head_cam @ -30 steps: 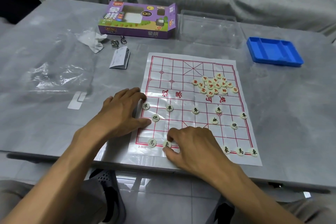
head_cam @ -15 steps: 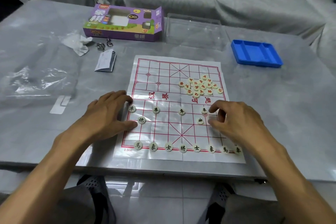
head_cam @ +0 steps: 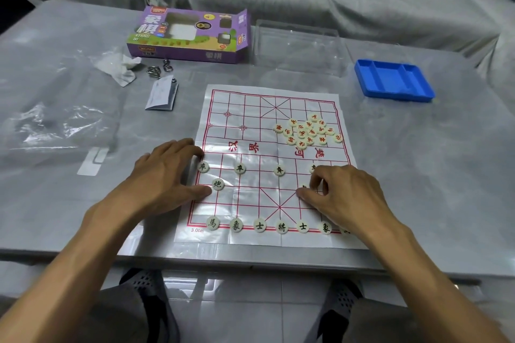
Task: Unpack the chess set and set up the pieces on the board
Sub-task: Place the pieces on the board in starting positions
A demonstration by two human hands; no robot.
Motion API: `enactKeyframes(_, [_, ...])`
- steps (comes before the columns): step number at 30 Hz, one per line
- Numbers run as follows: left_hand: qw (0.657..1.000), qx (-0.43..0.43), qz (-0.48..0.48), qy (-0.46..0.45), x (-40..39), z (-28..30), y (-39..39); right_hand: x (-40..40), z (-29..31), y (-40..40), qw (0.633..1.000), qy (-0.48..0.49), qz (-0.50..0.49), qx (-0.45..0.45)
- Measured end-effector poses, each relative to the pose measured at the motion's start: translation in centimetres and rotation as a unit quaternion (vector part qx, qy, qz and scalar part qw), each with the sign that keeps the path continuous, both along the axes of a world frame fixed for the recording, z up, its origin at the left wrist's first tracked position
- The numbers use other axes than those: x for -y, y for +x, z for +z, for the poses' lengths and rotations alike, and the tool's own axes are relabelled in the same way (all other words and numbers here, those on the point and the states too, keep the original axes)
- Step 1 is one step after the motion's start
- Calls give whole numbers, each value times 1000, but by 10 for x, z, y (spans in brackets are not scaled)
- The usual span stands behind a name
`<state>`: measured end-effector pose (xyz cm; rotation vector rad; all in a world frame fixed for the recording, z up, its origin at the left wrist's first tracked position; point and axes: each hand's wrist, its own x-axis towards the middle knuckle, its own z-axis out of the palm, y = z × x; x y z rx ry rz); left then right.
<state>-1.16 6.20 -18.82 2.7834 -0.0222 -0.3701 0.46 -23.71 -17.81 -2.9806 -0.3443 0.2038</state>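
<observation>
Head view: right hand (head_cam: 345,192) pinches a black-lettered piece (head_cam: 304,186) on the board (head_cam: 267,103).
Left hand (head_cam: 167,172) rests flat, fingers straight, on the board's left edge.

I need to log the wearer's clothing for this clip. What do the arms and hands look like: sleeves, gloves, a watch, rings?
Both forearms are bare to the bottom edge of the frame, with no sleeve in view. The left hand and right hand wear no gloves. No watch, wristband or ring shows on either.

"xiang qi" on purple box (head_cam: 189,36), "3.0cm" on board (head_cam: 274,243)
</observation>
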Motion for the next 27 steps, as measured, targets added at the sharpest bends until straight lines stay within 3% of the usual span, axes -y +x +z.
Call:
enactKeyframes(10, [1000,-1,-1,3,-1,-2,0,-1,3,1,998,20,49,-36])
enactKeyframes(17, [1000,-10,-8,1,2,0,2,-15,12,-3,996,76,47,-3])
enactKeyframes(27, [1000,11,-8,0,-4,-4,0,-103,7,-51,965,166,201,-9])
